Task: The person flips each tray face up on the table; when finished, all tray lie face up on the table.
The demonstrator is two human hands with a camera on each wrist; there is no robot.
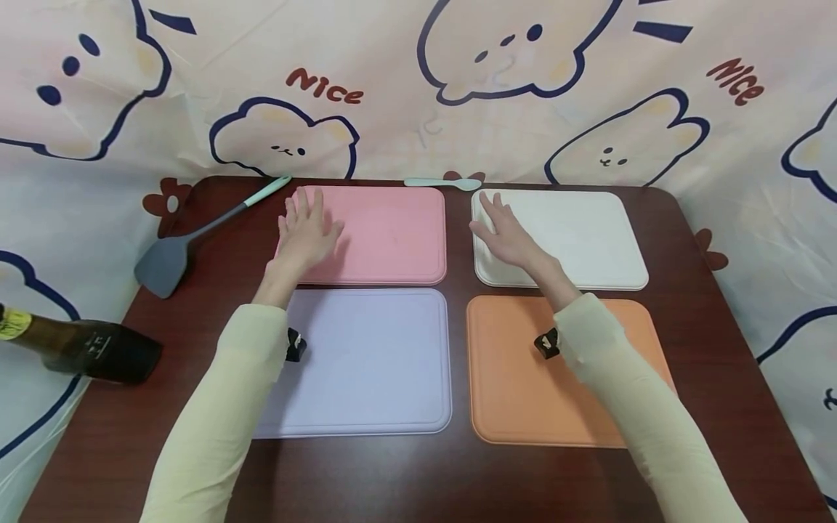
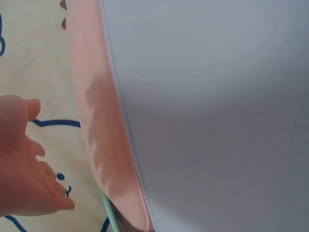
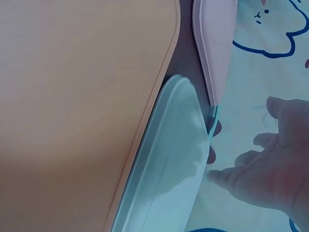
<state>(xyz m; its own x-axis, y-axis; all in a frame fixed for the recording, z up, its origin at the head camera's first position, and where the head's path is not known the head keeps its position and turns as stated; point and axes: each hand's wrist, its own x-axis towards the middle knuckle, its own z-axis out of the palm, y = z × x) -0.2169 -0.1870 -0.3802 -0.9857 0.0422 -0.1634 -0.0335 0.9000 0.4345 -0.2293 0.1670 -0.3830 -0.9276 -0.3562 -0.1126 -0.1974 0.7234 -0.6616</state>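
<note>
Pink board (image 1: 389, 236) | white board (image 1: 582, 240) | both flat, corners rounded

Head view: from above the table's (image 1: 340, 479) 6 o'clock side, facing forward-down, farthest back, cloth (image 1: 392, 138) at 12. Left wrist cam (image 1: 296, 345): low, rolled sideways, close over purple board (image 2: 217, 121) at 3, left hand (image 2: 29, 169) at 8. Right wrist cam (image 1: 546, 343): likewise rolled, close over orange board (image 3: 77, 111) at 9, right hand (image 3: 270, 169) at 4. Wrist views share pink board (image 2: 96, 96) and cloth; head and right share white board (image 3: 169, 150).
</note>
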